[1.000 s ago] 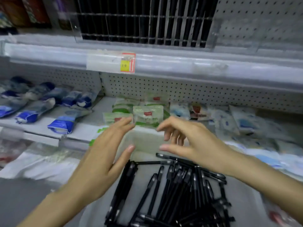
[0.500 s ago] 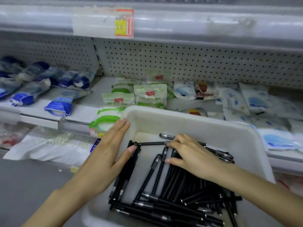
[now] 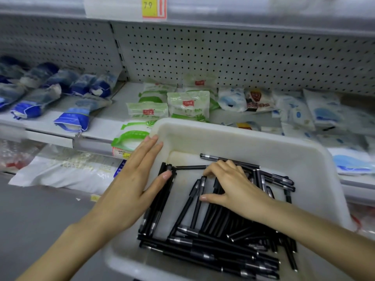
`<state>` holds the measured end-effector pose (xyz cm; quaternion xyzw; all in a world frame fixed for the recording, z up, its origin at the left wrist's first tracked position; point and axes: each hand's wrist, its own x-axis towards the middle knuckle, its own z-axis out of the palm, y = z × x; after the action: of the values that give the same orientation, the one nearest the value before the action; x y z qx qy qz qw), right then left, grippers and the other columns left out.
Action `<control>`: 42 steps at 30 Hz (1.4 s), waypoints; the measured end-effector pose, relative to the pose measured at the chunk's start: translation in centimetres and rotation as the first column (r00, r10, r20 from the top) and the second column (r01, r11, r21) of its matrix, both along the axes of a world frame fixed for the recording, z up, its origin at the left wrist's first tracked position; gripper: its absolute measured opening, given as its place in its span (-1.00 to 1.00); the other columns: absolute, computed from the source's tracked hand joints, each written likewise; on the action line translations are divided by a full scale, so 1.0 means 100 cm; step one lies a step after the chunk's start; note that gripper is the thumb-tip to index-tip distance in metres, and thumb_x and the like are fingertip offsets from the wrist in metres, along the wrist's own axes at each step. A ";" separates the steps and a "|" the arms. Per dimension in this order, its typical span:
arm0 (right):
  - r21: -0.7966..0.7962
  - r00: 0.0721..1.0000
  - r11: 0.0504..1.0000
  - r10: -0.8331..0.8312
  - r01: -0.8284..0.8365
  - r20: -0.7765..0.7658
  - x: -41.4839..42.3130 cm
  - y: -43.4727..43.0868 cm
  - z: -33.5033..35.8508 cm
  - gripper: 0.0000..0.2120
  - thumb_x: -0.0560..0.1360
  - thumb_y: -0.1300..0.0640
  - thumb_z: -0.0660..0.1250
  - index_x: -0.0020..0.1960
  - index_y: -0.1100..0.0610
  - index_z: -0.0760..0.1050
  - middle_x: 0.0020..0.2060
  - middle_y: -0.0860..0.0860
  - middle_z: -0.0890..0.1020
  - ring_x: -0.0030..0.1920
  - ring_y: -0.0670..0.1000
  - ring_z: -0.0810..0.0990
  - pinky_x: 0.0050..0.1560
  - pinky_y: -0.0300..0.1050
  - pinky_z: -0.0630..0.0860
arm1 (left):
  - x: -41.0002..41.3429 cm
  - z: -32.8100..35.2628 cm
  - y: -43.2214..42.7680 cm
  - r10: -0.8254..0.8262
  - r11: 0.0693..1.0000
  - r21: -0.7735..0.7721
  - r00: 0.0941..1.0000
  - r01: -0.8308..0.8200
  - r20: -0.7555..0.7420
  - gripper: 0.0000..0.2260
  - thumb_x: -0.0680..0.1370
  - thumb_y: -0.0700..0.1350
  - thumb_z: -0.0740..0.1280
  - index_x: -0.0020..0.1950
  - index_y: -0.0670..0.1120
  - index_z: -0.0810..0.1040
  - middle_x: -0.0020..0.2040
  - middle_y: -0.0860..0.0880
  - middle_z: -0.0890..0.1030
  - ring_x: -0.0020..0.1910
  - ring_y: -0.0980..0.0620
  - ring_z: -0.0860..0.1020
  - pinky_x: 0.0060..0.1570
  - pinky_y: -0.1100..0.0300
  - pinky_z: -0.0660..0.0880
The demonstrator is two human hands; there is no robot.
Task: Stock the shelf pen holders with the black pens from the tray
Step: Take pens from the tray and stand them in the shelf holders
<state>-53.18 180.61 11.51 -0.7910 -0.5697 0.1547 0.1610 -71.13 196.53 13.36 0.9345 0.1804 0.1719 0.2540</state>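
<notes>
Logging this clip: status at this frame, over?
Left hand open, flat on rim of white tray. Right hand curled round black pens in tray. None lifted. Nothing in the way.

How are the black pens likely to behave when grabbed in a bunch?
Probably stiff and light: the black pens are slim, straight sticks. Likely to roll or slip apart, lying loose and crisscrossed in the white tray.

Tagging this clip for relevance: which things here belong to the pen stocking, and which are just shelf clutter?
Job: white tray; black pens in it; left hand, flat along the tray's left wall; right hand, fingers curled over the pens.
Lying about: green packets; blue packets; yellow price tag; pegboard.
</notes>
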 end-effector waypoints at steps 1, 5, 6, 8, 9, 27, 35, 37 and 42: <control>0.039 0.995 0.999 -0.031 0.035 -0.097 -0.002 0.000 0.002 -0.60 0.43 -0.19 0.36 0.14 -0.06 0.32 0.05 -0.18 0.41 0.10 -0.14 0.35 0.10 -0.24 0.32 | 0.000 0.000 0.000 0.002 1.000 0.000 1.000 -0.002 0.000 -0.35 0.53 0.28 0.05 0.55 0.00 0.17 0.56 0.18 0.06 0.51 0.30 -0.05 0.41 0.45 -0.11; 0.196 0.897 0.951 -0.139 0.239 -0.421 -0.015 0.000 0.006 -0.69 0.40 -0.02 0.47 -0.08 -0.08 0.32 -0.24 -0.10 0.54 -0.19 -0.17 0.52 -0.20 -0.34 0.43 | 0.001 -0.001 0.000 0.007 1.000 0.004 1.000 -0.008 0.008 -0.34 0.52 0.29 0.05 0.54 -0.02 0.18 0.56 0.16 0.07 0.51 0.29 -0.04 0.41 0.45 -0.10; 0.215 0.872 0.935 -0.156 0.282 -0.464 -0.020 0.000 0.006 -0.68 0.40 0.01 0.48 -0.09 -0.09 0.31 -0.30 -0.09 0.55 -0.25 -0.18 0.53 -0.24 -0.35 0.43 | 0.001 -0.001 0.000 0.008 1.000 0.002 1.000 -0.008 0.011 -0.34 0.52 0.29 0.05 0.54 -0.02 0.18 0.56 0.16 0.07 0.51 0.29 -0.03 0.41 0.45 -0.10; 0.235 0.828 0.907 -0.181 0.349 -0.531 -0.029 0.000 0.003 -0.64 0.39 0.06 0.50 -0.10 -0.11 0.29 -0.37 -0.09 0.56 -0.32 -0.17 0.55 -0.27 -0.34 0.44 | 0.000 -0.001 -0.001 0.007 1.000 0.004 1.000 -0.007 0.014 -0.33 0.52 0.30 0.04 0.54 -0.02 0.18 0.56 0.17 0.07 0.51 0.29 -0.03 0.41 0.44 -0.10; 0.235 0.812 0.898 -0.190 0.371 -0.552 -0.033 0.000 0.002 -0.63 0.39 0.09 0.50 -0.11 -0.12 0.29 -0.37 -0.11 0.57 -0.34 -0.15 0.56 -0.27 -0.30 0.47 | 0.001 -0.001 0.000 0.006 1.000 0.010 1.000 -0.006 0.013 -0.33 0.52 0.30 0.04 0.54 -0.02 0.18 0.56 0.17 0.07 0.51 0.29 -0.03 0.41 0.44 -0.10; 0.708 0.882 0.646 0.113 0.285 -0.458 0.028 -0.051 0.224 -0.77 0.36 0.13 0.37 0.01 0.03 0.46 -0.09 -0.02 0.67 -0.03 -0.05 0.66 0.01 -0.24 0.55 | 0.074 0.162 -0.027 -0.205 0.936 0.350 0.849 0.025 0.488 -0.59 0.62 0.11 0.09 0.45 0.07 0.34 0.45 0.25 0.30 0.45 0.26 0.23 0.36 0.31 0.21; 0.908 0.953 0.324 0.047 0.267 -0.298 0.088 -0.067 0.326 -0.62 0.42 0.30 0.35 0.17 0.01 0.42 -0.07 0.01 0.61 -0.05 -0.06 0.66 -0.01 -0.27 0.58 | 0.164 0.213 -0.040 -0.384 0.723 0.691 0.825 -0.012 0.416 -0.58 0.61 0.00 0.13 0.40 -0.17 0.43 0.43 -0.04 0.40 0.42 0.04 0.33 0.41 0.14 0.18; 0.923 0.952 0.259 0.036 0.285 -0.305 0.102 -0.062 0.343 -0.62 0.46 0.36 0.33 0.18 0.03 0.38 -0.08 0.03 0.62 -0.06 -0.07 0.67 -0.03 -0.27 0.58 | 0.183 0.214 -0.036 -0.386 0.687 0.726 0.822 -0.047 0.419 -0.59 0.59 -0.02 0.15 0.37 -0.18 0.46 0.41 -0.07 0.43 0.39 0.00 0.38 0.39 0.08 0.22; 0.933 0.958 0.217 -0.042 0.287 -0.285 0.136 -0.037 0.365 -0.74 0.51 0.33 0.32 0.10 0.05 0.39 -0.04 0.05 0.60 -0.03 0.00 0.65 -0.02 -0.18 0.61 | 0.207 0.202 -0.027 -0.391 0.678 0.728 0.790 -0.100 0.472 -0.60 0.62 0.00 0.11 0.38 -0.16 0.43 0.39 -0.06 0.45 0.39 0.02 0.39 0.39 0.07 0.24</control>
<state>-39.59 176.86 48.03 -0.5578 -0.4359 -0.1699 0.6855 -50.46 193.85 33.58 0.8657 -0.0707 0.4896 -0.0768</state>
